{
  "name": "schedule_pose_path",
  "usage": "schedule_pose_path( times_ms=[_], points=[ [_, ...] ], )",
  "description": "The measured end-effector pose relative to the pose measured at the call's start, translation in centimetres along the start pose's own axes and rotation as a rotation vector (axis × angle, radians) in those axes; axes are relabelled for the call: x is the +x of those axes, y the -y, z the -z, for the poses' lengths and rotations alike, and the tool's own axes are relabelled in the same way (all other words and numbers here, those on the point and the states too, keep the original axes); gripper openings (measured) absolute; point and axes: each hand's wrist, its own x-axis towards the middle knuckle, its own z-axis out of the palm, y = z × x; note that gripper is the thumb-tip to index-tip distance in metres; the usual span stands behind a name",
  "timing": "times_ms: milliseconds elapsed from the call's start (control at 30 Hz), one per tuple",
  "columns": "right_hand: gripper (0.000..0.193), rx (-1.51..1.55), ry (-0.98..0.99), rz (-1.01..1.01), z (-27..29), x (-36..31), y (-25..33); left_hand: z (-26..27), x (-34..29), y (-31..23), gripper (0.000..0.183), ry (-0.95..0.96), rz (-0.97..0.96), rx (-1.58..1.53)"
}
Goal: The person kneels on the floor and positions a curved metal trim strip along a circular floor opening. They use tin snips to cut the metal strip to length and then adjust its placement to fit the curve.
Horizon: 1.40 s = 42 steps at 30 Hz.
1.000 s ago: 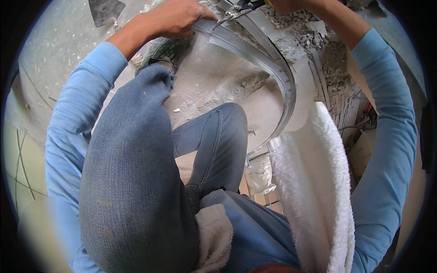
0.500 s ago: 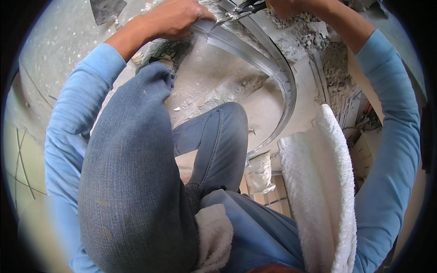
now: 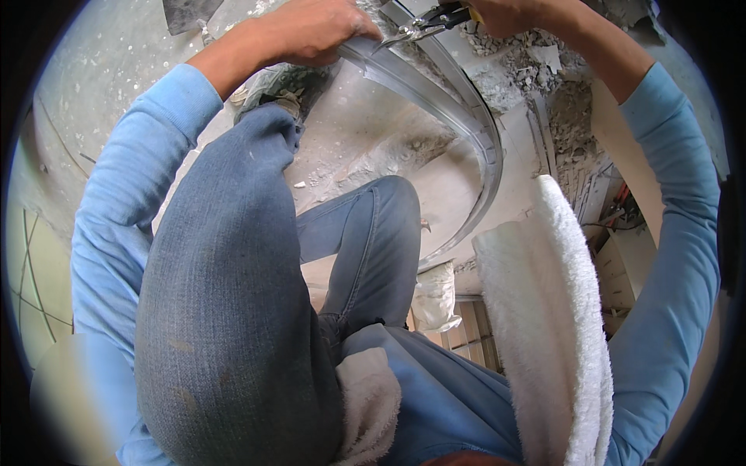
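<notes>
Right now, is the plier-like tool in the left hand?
No: the right hand holds the plier-like tool by its handles, while the left hand grips the curved metal strip.

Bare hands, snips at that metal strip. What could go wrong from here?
Cut fingers: the bare left hand grips the metal strip close to the snips, so a slip might nick it.
Spring-back: the strip curves in a long bend; if that is under tension, it might whip when let go.
Scrapes: loose rubble lies near the bare right hand, so knuckles could catch.
</notes>
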Motion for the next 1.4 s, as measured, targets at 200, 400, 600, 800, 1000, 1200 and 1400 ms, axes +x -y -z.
schedule_pose_path(
  times_ms=[200,400,600,800,1000,1200,1400],
  points=[
    [0.024,0.022,0.15,-0.098,1.2,0.1,0.3,0.1,0.3,-0.4,0.034,0.004,-0.027,0.012],
    [0.031,-0.011,0.108,-0.033,1.2,0.5,0.4,0.2,0.2,-0.7,0.014,0.053,0.012,0.067],
    [0.034,-0.026,0.202,-0.139,2.9,0.8,2.0,0.5,-0.1,-0.8,0.01,-0.01,-0.04,0.064],
    [0.036,-0.098,0.119,-0.043,4.3,0.6,2.1,1.0,0.3,-1.2,0.01,0.049,-0.053,0.082],
    [0.041,0.145,0.259,-0.036,2.1,0.8,1.4,0.8,0.3,-0.7,0.01,0.005,-0.05,0.053],
    [0.042,0.052,0.142,-0.026,1.5,0.0,0.7,1.1,0.7,-0.5,0.012,0.019,-0.061,0.054],
    [0.035,0.055,0.046,0.033,0.6,-0.1,-0.1,0.7,0.9,-0.6,0.011,-0.019,-0.087,0.082]
  ],
)
